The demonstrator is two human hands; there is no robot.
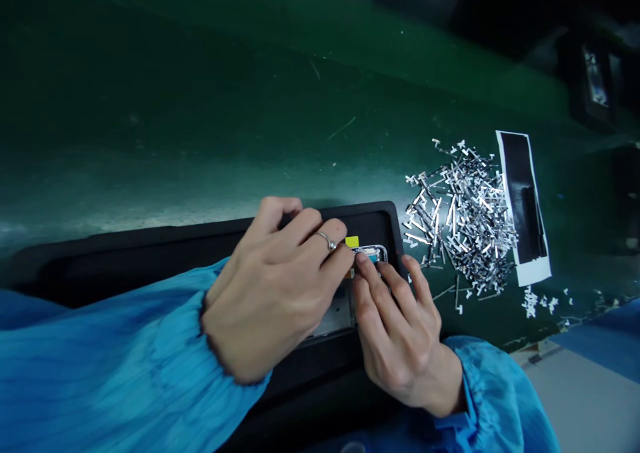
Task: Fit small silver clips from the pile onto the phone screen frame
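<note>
A phone-like metal frame [379,250] with rounded corners lies in a black foam tray [373,214], largely covered by both hands. My left hand [280,286], with a ring on one finger, arches over it from the left. Its fingers are curled and pinched at the frame's upper part; what they hold is hidden. From the right, my right hand [400,336] is closed against the frame, index and middle fingertips on its top end, little finger held out. Its thumb is out of sight. A yellow tab [352,241] sticks out beside the left fingers.
On the green table [225,126] to the right lies a heap of small silvery strips [475,219]. Next to it is a white-edged black sheet [523,199]. Small white pieces [537,301] lie near the table's edge. A dark holder [595,79] stands at the far right.
</note>
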